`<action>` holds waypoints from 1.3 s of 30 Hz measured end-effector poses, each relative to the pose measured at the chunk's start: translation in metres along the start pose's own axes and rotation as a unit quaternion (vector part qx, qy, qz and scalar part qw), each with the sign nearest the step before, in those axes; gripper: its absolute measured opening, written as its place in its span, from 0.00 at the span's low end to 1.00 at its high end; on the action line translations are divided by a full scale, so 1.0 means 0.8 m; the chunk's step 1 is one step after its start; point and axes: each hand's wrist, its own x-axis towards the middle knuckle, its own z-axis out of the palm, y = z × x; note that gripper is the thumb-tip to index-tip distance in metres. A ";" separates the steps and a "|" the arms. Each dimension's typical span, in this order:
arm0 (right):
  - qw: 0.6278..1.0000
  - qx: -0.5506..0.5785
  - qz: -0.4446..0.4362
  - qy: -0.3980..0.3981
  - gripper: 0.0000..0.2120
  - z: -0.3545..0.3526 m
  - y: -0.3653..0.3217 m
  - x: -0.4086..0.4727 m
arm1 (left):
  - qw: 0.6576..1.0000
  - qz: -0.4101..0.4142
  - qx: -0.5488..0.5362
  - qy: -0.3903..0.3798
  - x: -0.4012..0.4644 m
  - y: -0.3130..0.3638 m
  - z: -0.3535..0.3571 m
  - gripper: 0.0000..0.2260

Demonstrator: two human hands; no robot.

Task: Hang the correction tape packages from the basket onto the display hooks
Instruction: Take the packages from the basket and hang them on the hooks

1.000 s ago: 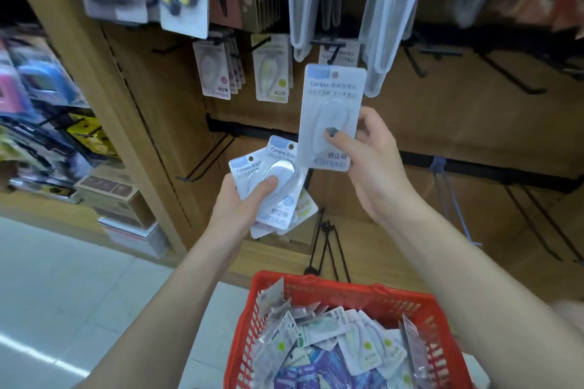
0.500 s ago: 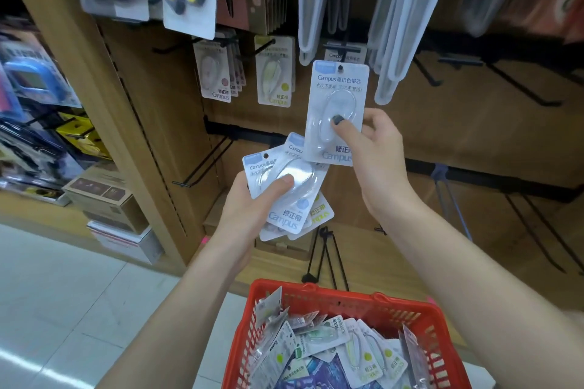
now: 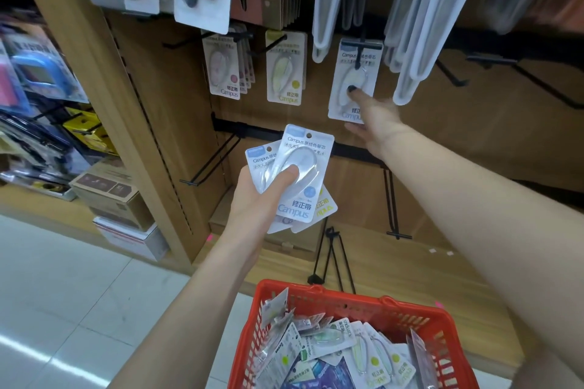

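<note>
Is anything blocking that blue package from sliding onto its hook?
Nothing visible blocks it. The blue package held up by the right hand already sits at the hook. White hanging packs flank it on both sides, not in front.

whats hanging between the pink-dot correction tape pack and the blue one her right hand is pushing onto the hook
In the head view, one yellow-dot correction tape package hangs between the pink-dot package and the blue package under the right hand.

Even overhead store light, glare streak on floor tiles (image 3: 47, 354), motion blur on right hand (image 3: 376, 123), wide-angle bending at edges.
</note>
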 end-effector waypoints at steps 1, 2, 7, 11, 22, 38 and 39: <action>1.000 -0.014 0.020 -0.003 0.23 -0.002 0.002 0.002 | 1.000 0.002 -0.001 0.003 0.000 0.000 0.001 0.15; 0.998 -0.037 0.041 -0.002 0.27 -0.003 0.004 0.002 | 1.000 0.002 -0.005 0.009 0.000 0.000 0.001 0.15; 0.991 -0.121 0.043 -0.020 0.27 -0.012 0.033 -0.064 | 0.999 0.002 -0.008 0.042 0.007 -0.001 0.003 0.20; 0.980 -0.117 0.016 -0.158 0.26 -0.020 0.054 -0.138 | 0.998 0.008 -0.003 0.056 0.009 -0.004 0.002 0.20; 0.972 -0.135 -0.008 -0.194 0.13 -0.027 0.067 -0.163 | 0.998 -0.004 0.008 0.062 0.007 -0.007 0.013 0.17; 0.966 -0.067 -0.220 -0.120 0.08 -0.048 0.022 -0.162 | 0.994 -0.002 0.010 0.107 0.012 -0.003 0.003 0.19; 0.967 -0.066 -0.216 -0.113 0.08 -0.047 0.020 -0.160 | 0.994 -0.001 0.013 0.111 0.012 -0.003 0.003 0.19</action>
